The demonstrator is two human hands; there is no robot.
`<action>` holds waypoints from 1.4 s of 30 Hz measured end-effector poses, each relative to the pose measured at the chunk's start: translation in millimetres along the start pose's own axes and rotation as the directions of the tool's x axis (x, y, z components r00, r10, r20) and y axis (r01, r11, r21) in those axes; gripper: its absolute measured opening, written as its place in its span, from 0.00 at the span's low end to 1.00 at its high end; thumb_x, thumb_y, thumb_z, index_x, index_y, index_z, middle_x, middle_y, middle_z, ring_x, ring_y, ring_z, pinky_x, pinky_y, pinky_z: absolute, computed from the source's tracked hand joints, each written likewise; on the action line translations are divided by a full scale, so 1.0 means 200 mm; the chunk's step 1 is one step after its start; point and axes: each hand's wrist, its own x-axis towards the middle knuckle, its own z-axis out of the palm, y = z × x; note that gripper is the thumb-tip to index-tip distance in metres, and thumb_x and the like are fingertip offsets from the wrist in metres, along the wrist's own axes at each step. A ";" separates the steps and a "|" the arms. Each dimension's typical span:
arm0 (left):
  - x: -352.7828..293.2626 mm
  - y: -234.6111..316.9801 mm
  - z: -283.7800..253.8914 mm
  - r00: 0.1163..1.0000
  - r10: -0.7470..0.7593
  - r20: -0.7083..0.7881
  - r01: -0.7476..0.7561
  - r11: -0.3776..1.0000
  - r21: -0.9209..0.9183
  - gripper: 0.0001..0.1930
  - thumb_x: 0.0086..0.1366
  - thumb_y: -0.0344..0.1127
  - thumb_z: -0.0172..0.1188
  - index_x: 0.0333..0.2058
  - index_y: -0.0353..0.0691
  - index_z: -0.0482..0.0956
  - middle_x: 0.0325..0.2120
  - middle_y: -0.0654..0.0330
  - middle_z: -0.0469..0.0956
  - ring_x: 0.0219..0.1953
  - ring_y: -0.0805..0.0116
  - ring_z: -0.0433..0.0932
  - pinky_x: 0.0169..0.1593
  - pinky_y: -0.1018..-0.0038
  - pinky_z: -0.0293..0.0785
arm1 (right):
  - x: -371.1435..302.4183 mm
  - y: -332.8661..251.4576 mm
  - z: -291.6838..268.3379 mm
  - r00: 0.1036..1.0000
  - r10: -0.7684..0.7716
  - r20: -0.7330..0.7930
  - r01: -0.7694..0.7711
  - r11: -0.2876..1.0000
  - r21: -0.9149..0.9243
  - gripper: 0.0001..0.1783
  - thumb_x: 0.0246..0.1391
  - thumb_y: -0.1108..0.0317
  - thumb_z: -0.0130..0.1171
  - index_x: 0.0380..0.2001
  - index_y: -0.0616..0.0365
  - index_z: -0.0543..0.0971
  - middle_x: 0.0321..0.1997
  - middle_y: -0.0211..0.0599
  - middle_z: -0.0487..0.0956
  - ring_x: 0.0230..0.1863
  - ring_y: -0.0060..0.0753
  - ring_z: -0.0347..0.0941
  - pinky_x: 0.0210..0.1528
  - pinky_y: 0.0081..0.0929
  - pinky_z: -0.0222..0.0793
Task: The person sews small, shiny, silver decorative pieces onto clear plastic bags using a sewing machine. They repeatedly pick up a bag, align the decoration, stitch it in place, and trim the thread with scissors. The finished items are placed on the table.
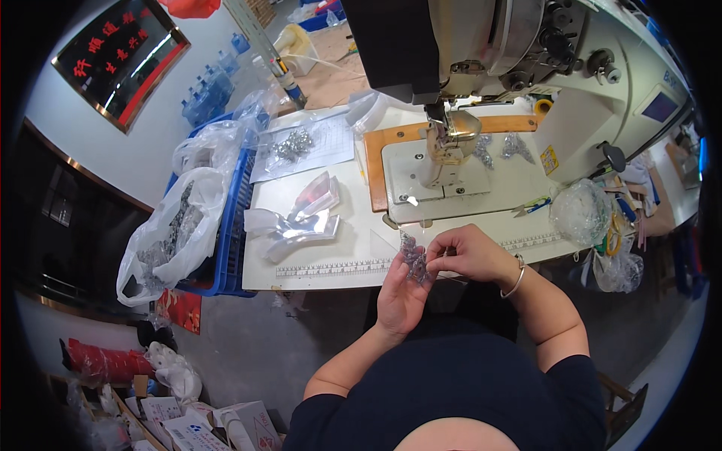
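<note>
The left hand point(398, 302) grips a clear packet point(413, 254) of small shiny pieces; the right hand point(472, 254) is close beside it, thumb and forefinger pinched at the packet's right side. Both hands are at the front edge of the white surface point(357, 218). A ruler strip point(331, 269) follows this edge. Beyond the hands: sewing machine point(481, 37), with limited working room between. Right: snips point(532, 207). Left: plastic pouches point(301, 225), then a blue crate point(239, 218) alongside the surface. Lower left: grey floor point(248, 338).
</note>
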 end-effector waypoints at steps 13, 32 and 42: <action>-0.01 0.02 0.01 0.997 -0.004 0.083 -0.004 0.995 0.100 0.27 0.63 0.30 0.47 0.61 0.43 0.54 0.53 0.57 0.65 0.58 0.63 0.64 0.62 0.63 0.60 | -0.01 -0.01 -0.06 0.996 -0.007 0.087 -0.004 0.992 0.128 0.06 0.45 0.72 0.63 0.27 0.63 0.80 0.26 0.30 0.80 0.29 0.18 0.72 0.37 0.17 0.69; 0.01 0.00 0.03 0.994 -0.067 0.081 0.050 0.978 0.200 0.19 0.68 0.27 0.42 0.58 0.37 0.60 0.52 0.55 0.68 0.54 0.65 0.69 0.59 0.64 0.68 | -0.06 -0.09 -0.01 0.996 0.032 -0.078 -0.034 0.999 -0.022 0.06 0.48 0.71 0.61 0.27 0.63 0.78 0.21 0.30 0.78 0.24 0.16 0.73 0.27 0.17 0.70; -0.01 0.01 0.05 0.992 -0.078 0.102 0.054 0.975 0.217 0.20 0.68 0.26 0.41 0.59 0.36 0.58 0.58 0.55 0.63 0.58 0.64 0.65 0.62 0.65 0.63 | -0.07 -0.07 0.00 0.992 0.111 -0.064 -0.097 0.976 0.197 0.07 0.50 0.74 0.60 0.24 0.66 0.75 0.31 0.38 0.79 0.22 0.17 0.74 0.25 0.15 0.72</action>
